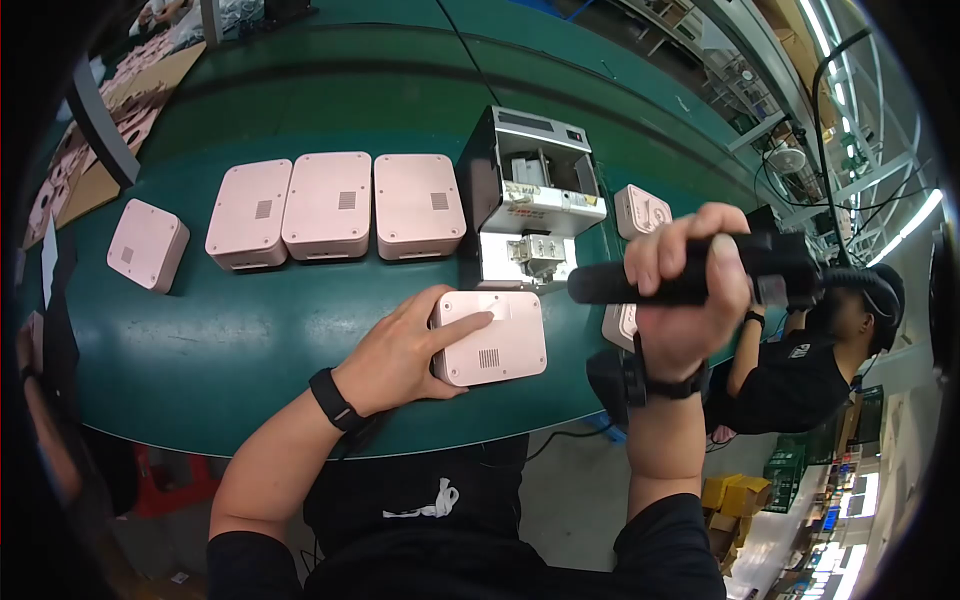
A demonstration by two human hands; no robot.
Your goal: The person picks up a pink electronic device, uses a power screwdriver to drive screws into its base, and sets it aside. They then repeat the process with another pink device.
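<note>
Now left hand (398, 345): one box (517, 348); right hand (692, 320): one tool (608, 284); row: three boxes (326, 215).

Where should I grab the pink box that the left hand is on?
Grip the pink box by its right end, coming from the right, I'd say: the left hand covers its left end, the machine stands just behind, but the box's straight right side is free.
</note>
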